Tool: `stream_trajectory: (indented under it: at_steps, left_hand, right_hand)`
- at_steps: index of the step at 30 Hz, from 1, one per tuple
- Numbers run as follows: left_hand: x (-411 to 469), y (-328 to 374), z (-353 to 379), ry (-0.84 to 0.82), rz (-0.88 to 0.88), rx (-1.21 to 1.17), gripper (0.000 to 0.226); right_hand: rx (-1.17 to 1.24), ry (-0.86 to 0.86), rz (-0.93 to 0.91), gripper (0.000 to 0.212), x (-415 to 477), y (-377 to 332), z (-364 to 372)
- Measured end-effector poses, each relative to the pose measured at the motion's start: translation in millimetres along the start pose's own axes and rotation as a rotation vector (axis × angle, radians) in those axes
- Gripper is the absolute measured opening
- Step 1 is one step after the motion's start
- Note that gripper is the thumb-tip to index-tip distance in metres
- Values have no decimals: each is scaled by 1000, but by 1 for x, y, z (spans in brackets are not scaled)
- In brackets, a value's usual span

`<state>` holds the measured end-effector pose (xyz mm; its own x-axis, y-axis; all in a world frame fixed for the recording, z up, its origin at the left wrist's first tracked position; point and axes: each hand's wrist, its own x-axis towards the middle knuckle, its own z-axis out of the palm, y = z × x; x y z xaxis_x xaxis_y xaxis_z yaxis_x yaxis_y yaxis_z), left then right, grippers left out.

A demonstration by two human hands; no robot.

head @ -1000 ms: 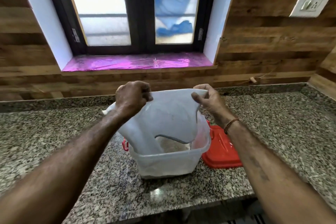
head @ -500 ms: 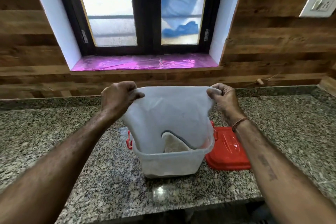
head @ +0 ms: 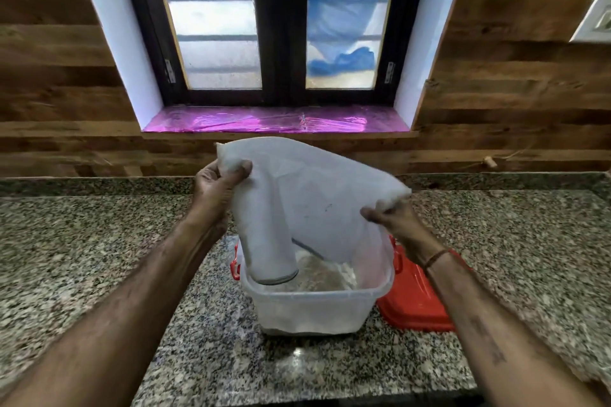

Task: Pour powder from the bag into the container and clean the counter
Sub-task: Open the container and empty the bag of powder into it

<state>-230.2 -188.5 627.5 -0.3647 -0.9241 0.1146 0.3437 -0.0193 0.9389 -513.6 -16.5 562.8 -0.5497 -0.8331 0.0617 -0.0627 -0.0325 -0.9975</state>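
Observation:
A translucent white plastic bag hangs upside down over a clear plastic container on the granite counter. My left hand grips the bag's upper left corner, held high. Lower down, my right hand pinches the right corner. The bag's open mouth sits inside the container at its left side. Brownish-white powder lies in the container's bottom. The container has red side clips.
A red lid lies flat on the counter, touching the container's right side. Behind the counter runs a wood-panelled wall with a window and a pink foil-covered sill. A wall socket is at upper right.
My left hand has risen with its corner of the bag while my right hand has dropped, so the bag now tilts. The bag's mouth has shifted to the container's left side.

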Motion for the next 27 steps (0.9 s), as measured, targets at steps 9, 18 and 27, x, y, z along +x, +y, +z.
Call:
stream_trajectory:
  at_steps: [9, 18, 27]
  left_hand:
    - [-20, -50, -19, -108, -125, 269, 26]
    - [-8, -45, -13, 16, -6, 250, 23]
    - [-5, -51, -18, 72, -62, 198, 15]
  right_hand:
    - [285, 128, -13, 15, 25, -19, -14]
    - [-41, 48, -54, 20, 26, 9, -39]
    - [-134, 21, -46, 16, 35, 10, -28]
